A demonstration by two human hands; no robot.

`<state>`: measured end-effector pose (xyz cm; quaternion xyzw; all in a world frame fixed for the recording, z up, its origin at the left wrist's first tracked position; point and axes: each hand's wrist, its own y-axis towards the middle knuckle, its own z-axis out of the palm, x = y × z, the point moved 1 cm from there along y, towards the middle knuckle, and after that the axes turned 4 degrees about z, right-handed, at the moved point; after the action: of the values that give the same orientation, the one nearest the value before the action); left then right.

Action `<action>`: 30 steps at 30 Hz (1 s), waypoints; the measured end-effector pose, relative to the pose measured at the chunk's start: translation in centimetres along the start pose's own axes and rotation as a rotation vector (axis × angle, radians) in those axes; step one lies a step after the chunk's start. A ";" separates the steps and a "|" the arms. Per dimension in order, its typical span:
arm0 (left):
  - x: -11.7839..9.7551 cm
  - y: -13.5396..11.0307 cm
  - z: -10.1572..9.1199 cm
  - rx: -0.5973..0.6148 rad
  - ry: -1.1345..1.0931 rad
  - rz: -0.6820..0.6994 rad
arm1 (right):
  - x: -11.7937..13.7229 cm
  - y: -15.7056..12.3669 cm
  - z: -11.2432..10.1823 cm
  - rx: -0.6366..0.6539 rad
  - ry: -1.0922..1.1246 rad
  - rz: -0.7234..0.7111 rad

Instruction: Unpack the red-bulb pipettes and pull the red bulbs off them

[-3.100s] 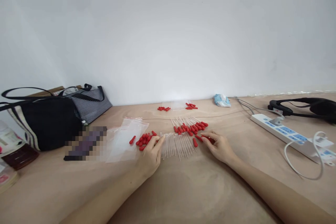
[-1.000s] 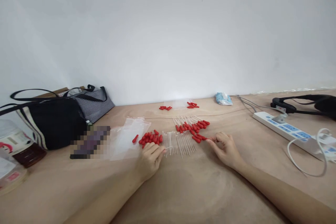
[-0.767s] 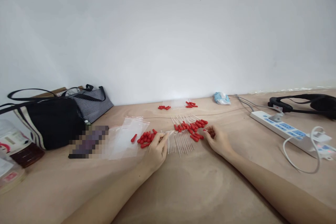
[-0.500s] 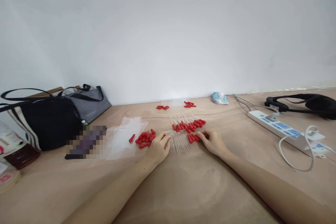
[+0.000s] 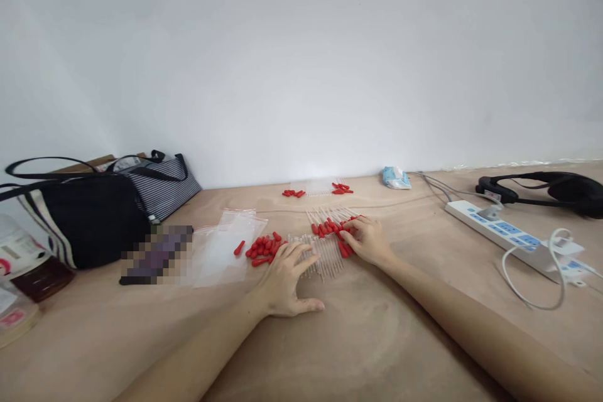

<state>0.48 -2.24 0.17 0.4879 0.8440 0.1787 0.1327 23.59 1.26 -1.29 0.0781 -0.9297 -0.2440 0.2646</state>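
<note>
Clear thin tubes (image 5: 325,257) lie in a row on the tan table (image 5: 367,339), with red rubber caps (image 5: 264,247) heaped to their left. My left hand (image 5: 282,279) rests flat on the table, fingers spread, fingertips touching the near ends of the tubes. My right hand (image 5: 365,239) lies on a second group of red-capped tubes (image 5: 332,225) just behind, its fingers curled over them; what they grip is hidden. A further small set of red caps and tubes (image 5: 318,189) sits near the wall.
Empty clear zip bags (image 5: 221,245) lie left of the caps, beside a blurred dark object (image 5: 155,254) and a black bag (image 5: 85,217). A white power strip (image 5: 509,235) with cables, black headphones (image 5: 551,191) and a blue tissue pack (image 5: 396,178) are at the right.
My left hand has let go of the tube ends and spread flat on the table. My right hand has moved left and back, onto the pile of red-capped tubes.
</note>
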 end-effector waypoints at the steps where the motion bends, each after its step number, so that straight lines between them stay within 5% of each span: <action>1: 0.3 0.0 0.0 0.013 0.014 -0.001 | 0.4 0.4 0.2 0.010 -0.064 -0.023; 9: 3.3 0.3 0.4 -0.007 0.110 0.015 | 2.7 2.0 1.8 0.064 -0.275 0.035; 19: 2.1 0.1 0.4 -0.184 0.079 -0.034 | 3.1 2.6 2.5 0.068 -0.331 0.237; 30: 2.1 0.0 0.3 -0.196 0.095 -0.051 | 5.1 2.5 2.4 0.086 -0.416 0.068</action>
<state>-0.41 -0.36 -0.18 0.4419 0.8400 0.2796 0.1443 17.97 2.96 0.51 0.0058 -0.9760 -0.2056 0.0717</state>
